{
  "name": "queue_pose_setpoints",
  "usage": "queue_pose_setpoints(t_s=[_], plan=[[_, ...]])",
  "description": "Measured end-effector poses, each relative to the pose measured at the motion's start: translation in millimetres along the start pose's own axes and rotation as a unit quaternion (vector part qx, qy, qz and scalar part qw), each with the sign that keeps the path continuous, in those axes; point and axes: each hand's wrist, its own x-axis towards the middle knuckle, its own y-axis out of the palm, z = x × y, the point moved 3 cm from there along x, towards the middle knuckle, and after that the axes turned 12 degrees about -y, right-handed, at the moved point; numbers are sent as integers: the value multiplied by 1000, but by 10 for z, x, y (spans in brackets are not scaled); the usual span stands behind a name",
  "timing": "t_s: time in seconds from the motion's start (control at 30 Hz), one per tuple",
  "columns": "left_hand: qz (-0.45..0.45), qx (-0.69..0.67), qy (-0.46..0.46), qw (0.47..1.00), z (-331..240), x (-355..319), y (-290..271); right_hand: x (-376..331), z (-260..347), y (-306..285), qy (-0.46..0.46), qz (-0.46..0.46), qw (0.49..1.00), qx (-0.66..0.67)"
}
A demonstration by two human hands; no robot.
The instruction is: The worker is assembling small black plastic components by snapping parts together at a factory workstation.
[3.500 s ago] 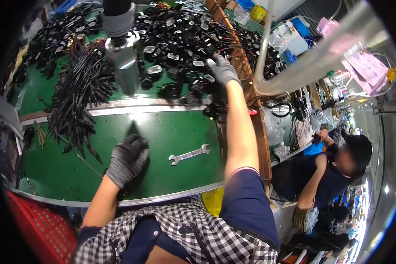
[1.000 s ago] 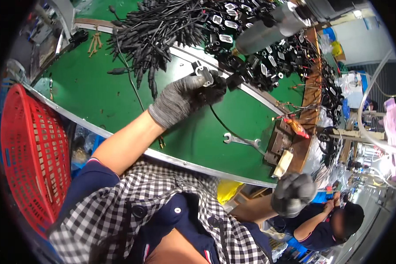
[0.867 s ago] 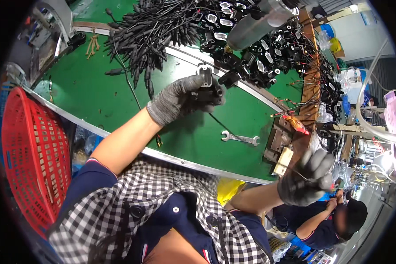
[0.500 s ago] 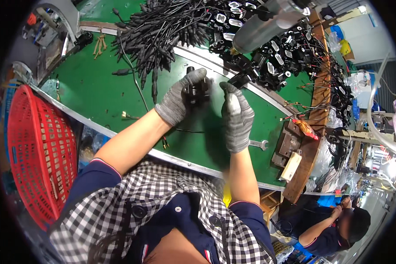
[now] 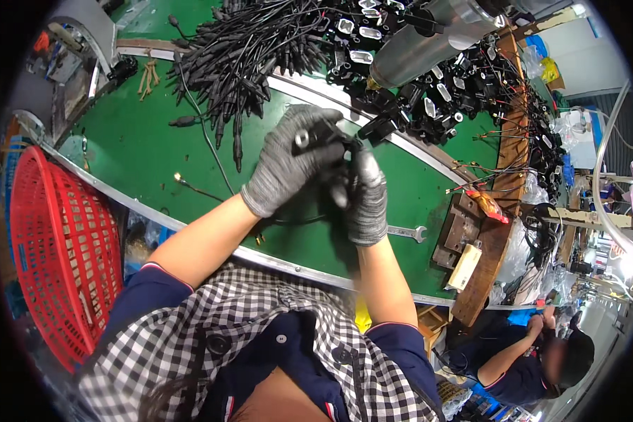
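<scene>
Both my hands wear grey knit gloves and meet above the green table (image 5: 141, 151). My left hand (image 5: 288, 165) grips a small black connector part (image 5: 316, 137) with a round metal end. My right hand (image 5: 364, 193) closes on the same part from the right, and a thin black cable (image 5: 295, 221) hangs from the part down over the table. A pile of black cables with plugs (image 5: 246, 49) lies beyond my left hand.
A heap of black plug housings (image 5: 429, 91) covers the far table under a grey metal cylinder (image 5: 429, 42). A silver wrench (image 5: 406, 232) lies right of my hands. A red plastic basket (image 5: 56, 246) stands at left. Another person (image 5: 541, 355) works at lower right.
My right hand came up from the lower right to join my left hand on the black part. Earlier both hands were apart, the right reaching into the heap.
</scene>
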Motion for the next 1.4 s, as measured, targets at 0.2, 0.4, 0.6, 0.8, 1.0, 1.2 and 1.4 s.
queue_pose_setpoints(t_s=[0.2, 0.4, 0.6, 0.8, 1.0, 1.2, 1.4], plan=[[134, -200, -42, 970, -13, -64, 141, -21, 132, 157, -145, -68, 976, -147], [185, 5, -69, 980, -135, -74, 160, -3, 145, 15, -265, -37, 898, -350], [328, 3, -276, 903, -48, -173, 244, -16, 296, -10, 13, -44, 993, -113], [259, -471, -247, 806, 1, -7, 140, -24, 297, -107, -135, -75, 964, -217], [233, -485, -165, 827, 7, -16, 146, -64, 113, 119, -45, 10, 989, -141], [202, -155, -189, 948, 55, -29, 165, -18, 45, 13, -179, -38, 965, -187], [215, -263, -236, 910, 90, 5, 77, -58, 252, 32, -272, -24, 891, -364]])
